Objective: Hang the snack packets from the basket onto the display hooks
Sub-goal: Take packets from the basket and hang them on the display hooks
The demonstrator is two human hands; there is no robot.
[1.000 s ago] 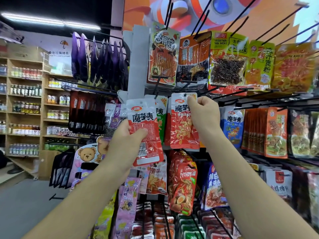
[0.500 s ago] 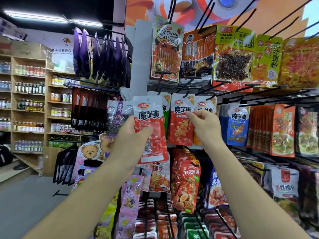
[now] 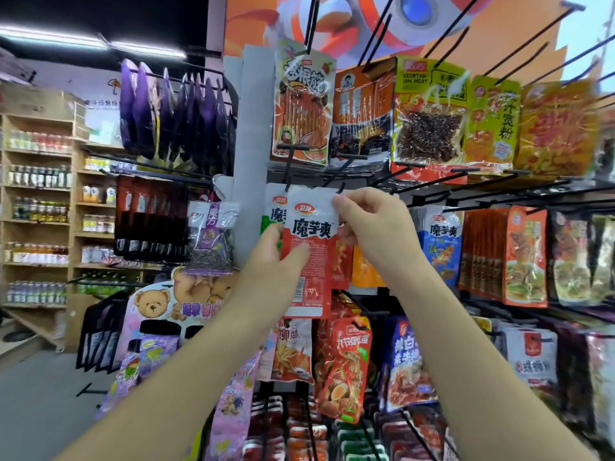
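A red and white snack packet point(image 3: 311, 247) is held up in front of the middle row of the display rack. My left hand point(image 3: 273, 271) grips its left side and lower body. My right hand point(image 3: 369, 224) pinches its top right corner, just below a black display hook point(image 3: 341, 188). A matching red packet point(image 3: 342, 261) hangs right behind it, mostly hidden. A green and white packet point(image 3: 271, 214) hangs just to its left. The basket is out of view.
Black hooks point(image 3: 466, 181) jut out toward me across the rack, loaded with snack packets point(image 3: 429, 124) above, right and below. Purple bags point(image 3: 176, 108) hang at the left. Wooden shelves point(image 3: 40, 207) with bottles stand at the far left beside grey floor.
My left hand carried the red packet right, in front of the hanging red packets. My right hand left the hung packet and took hold of this packet's top corner.
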